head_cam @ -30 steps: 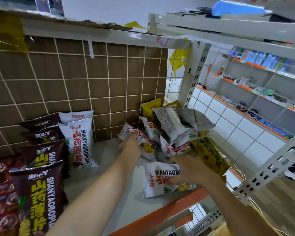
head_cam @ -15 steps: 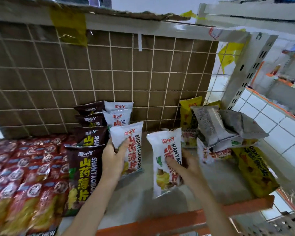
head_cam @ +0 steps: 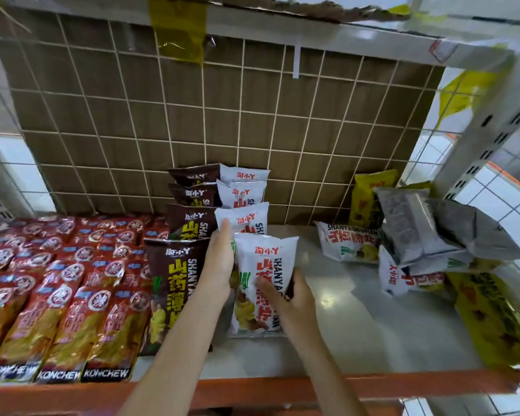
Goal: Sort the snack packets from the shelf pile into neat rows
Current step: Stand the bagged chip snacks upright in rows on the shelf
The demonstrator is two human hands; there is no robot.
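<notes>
Shelf (head_cam: pixel 357 331), stock count in progress.

Done so far, by my reckoning: red KONCHEW packets (head_cam: pixel 57 295) laid in rows at the left; a row of brown packets (head_cam: pixel 186 235) beside them, four showing; a row of white packets (head_cam: pixel 243 202) just right of the brown, three standing behind the one I hold.

In hand: one white packet (head_cam: pixel 264 283), upright at the front of the white row, its foot on the shelf.

Left to do: the pile (head_cam: pixel 418 244) at the right end, well apart from the rows. It holds white, grey and yellow packets lying crosswise and overlapping; the exact number cannot be told.

My left hand (head_cam: pixel 219 262): fingers straight, pressed flat against the packet's left edge, tips touching the white packet behind.

My right hand (head_cam: pixel 291 292): thumb across the packet's face, fingers curled round its right edge, gripping it.
</notes>
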